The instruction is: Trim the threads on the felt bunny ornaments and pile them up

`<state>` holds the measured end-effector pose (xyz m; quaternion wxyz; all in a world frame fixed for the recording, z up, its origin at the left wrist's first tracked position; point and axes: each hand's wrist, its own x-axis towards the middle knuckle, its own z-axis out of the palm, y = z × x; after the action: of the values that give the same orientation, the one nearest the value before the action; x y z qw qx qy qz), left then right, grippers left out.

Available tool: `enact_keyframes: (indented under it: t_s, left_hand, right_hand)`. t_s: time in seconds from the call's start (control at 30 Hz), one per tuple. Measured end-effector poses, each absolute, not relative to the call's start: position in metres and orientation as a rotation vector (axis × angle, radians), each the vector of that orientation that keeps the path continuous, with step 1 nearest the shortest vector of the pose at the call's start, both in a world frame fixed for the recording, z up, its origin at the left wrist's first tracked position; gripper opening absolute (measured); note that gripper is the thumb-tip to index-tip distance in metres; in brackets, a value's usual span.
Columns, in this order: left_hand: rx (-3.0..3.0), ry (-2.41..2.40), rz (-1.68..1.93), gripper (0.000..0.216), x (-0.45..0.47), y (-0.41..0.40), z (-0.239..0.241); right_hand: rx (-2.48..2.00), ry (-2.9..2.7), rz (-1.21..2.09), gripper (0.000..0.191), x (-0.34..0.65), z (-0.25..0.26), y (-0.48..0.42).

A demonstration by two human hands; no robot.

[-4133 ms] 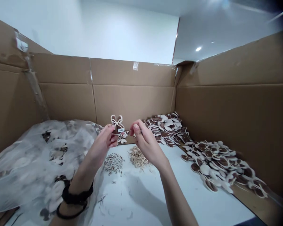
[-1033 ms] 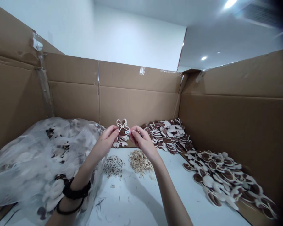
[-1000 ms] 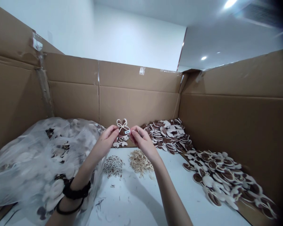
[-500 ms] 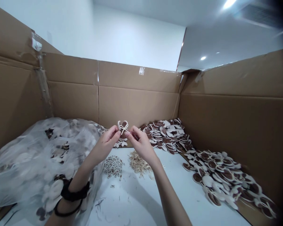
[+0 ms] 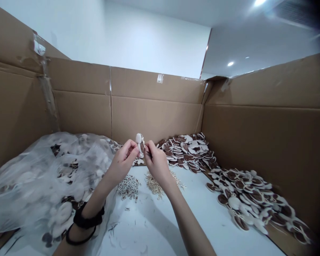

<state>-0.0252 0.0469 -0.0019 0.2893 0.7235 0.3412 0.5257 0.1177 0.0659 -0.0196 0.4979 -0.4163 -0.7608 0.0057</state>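
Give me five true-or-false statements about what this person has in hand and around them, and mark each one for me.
1. The left hand and right hand are on the same small piece. True.
2. The black bands are on the right arm. False: the black bands are on the left arm.
3. A clear bag lies on the person's left. True.
4. The beige heap lies left of the grey heap. False: the beige heap lies right of it.
5. The tabletop is white. True.
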Motion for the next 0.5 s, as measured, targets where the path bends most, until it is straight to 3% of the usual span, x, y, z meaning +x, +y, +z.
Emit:
enact_keyframes:
  t_s: [0.2,0.5]
  left_hand:
    - [1.987,0.964,1.345,0.025,-0.024,0.045,-0.004]
    - [1.914,0.755,1.458,0.039,-0.024,0.046,-0.008]
  right_hand:
    - [-0.898,-1.791,0.084,0.009,0.114,-0.015,0.047]
    - [-0.763,-1.687,0.160,0.019,0.104,-0.013,0.026]
